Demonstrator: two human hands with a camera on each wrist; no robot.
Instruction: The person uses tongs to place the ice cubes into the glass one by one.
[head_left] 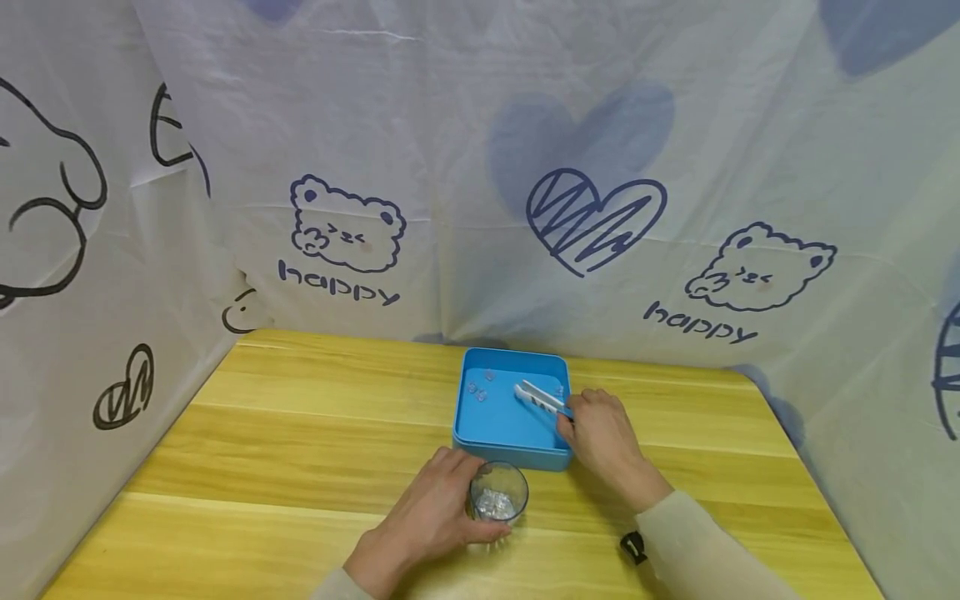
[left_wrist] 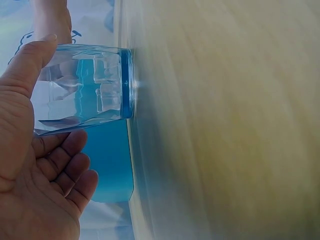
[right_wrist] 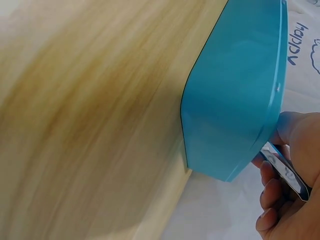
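Observation:
My left hand [head_left: 435, 508] holds a clear drinking glass [head_left: 480, 479] upright on the table, the thumb on one side and the fingers round the other. Several clear cubes [head_left: 495, 503] lie at the bottom of the glass. Behind it stands a square blue box [head_left: 513, 457] without a lid. My right hand [head_left: 602, 429], at the box's right wall, grips a pair of white and blue tongs [head_left: 542, 399]. Their tips reach over the box floor with a gap between them. More clear cubes [head_left: 481, 395] lie in the box, mostly to the left of the tips.
A small black object [head_left: 633, 547] lies by the right sleeve. The wooden table [head_left: 322, 408] ends at a white printed cloth [head_left: 465, 167] hung behind it and at the sides.

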